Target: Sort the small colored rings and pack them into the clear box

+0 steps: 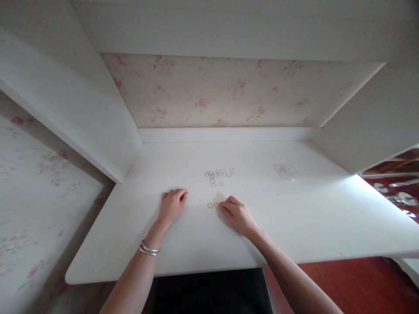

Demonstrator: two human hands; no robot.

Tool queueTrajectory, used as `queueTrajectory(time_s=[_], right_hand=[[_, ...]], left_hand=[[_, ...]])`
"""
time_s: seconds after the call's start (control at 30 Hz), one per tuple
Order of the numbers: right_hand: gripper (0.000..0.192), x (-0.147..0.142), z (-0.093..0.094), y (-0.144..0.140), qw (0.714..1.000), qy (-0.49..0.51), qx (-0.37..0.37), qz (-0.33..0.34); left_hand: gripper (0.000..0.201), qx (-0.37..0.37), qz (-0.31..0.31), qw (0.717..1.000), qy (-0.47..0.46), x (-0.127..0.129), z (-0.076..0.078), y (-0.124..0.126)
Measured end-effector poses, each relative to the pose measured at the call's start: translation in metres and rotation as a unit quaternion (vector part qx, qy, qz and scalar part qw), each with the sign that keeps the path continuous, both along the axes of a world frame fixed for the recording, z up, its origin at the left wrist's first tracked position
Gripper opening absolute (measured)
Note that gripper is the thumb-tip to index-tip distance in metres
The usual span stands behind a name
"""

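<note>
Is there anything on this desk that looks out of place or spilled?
Nothing looks damaged or spilled. Two small rings lie apart from the loose cluster of rings, right at the right hand fingers. The left hand rests flat on the white desk. A clear plastic bag lies farther right.

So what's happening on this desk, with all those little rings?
A person sits at a white desk with both hands resting on it. The right hand has its fingertips at two small rings set apart near the front. The left hand lies flat and holds nothing; a silver bracelet is on that wrist. Farther back lies a loose cluster of small coloured rings, possibly rubber bands, and to the right a small clear plastic bag.
</note>
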State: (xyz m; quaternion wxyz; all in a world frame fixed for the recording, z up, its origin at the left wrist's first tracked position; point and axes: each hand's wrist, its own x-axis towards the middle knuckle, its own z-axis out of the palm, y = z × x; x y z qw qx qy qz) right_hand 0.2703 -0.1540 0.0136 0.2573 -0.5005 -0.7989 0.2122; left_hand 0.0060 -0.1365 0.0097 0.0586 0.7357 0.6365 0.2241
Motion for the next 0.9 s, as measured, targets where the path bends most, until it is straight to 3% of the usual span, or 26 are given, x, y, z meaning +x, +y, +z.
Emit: queueTrajectory(time_s=[0.2, 0.37, 0.53, 0.73, 0.9], right_hand=[[0.029, 0.016, -0.008, 0.0, 0.983, 0.113, -0.012, -0.144], [0.029, 0.019, -0.009, 0.002, 0.982, 0.13, -0.027, -0.137], [0.03, 0.022, -0.01, 0.002, 0.982, 0.129, -0.027, -0.133], [0.028, 0.024, -0.011, 0.004, 0.984, 0.131, -0.028, -0.121], [0.028, 0.024, -0.011, 0.004, 0.984, 0.131, -0.035, -0.117]], left_hand=[[0.018, -0.012, -0.073, 0.996, -0.052, 0.032, 0.012, 0.01], [0.021, -0.025, -0.124, 0.992, -0.027, 0.088, 0.024, 0.032], [0.021, -0.037, -0.128, 0.99, 0.036, 0.124, 0.018, 0.055], [0.02, -0.076, -0.14, 0.986, 0.038, 0.127, 0.01, 0.066], [0.02, -0.075, -0.157, 0.985, 0.018, 0.115, 0.012, 0.054]])
